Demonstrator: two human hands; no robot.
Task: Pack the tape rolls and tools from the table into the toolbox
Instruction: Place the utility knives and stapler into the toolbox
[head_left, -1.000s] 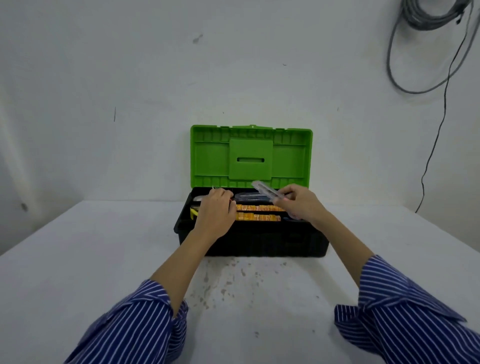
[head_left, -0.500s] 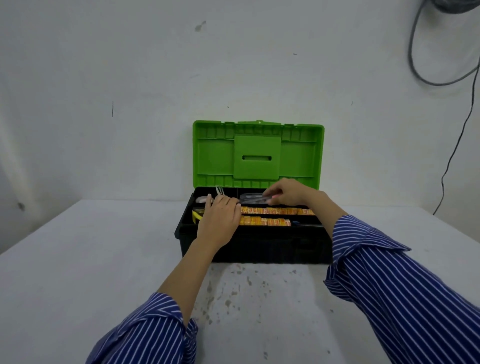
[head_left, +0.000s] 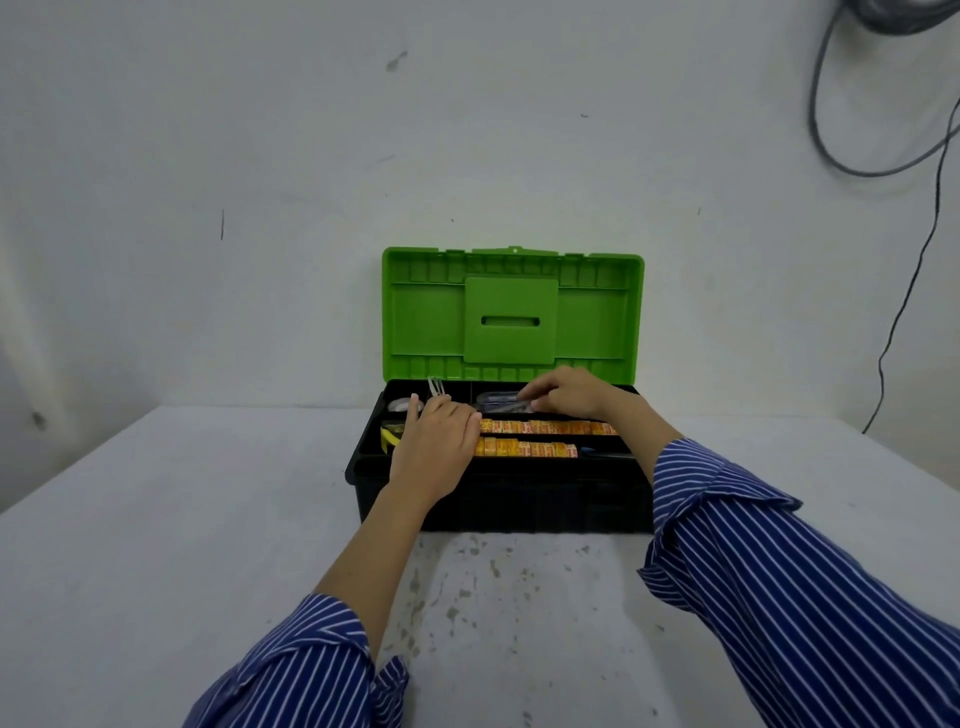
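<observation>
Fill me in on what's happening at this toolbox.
A person in striped sleeves is packing the open toolbox, its green lid standing up. The right hand sets a clear plastic item into a rear compartment of the tray. The left hand rests over the tray's left side, beside two rows of orange pieces.

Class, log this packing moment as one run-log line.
stage: packing | open green-lidded black plastic toolbox | left hand: resting flat over tray | right hand: on clear plastic item in back compartment | yellow-orange strips: in tray
</observation>
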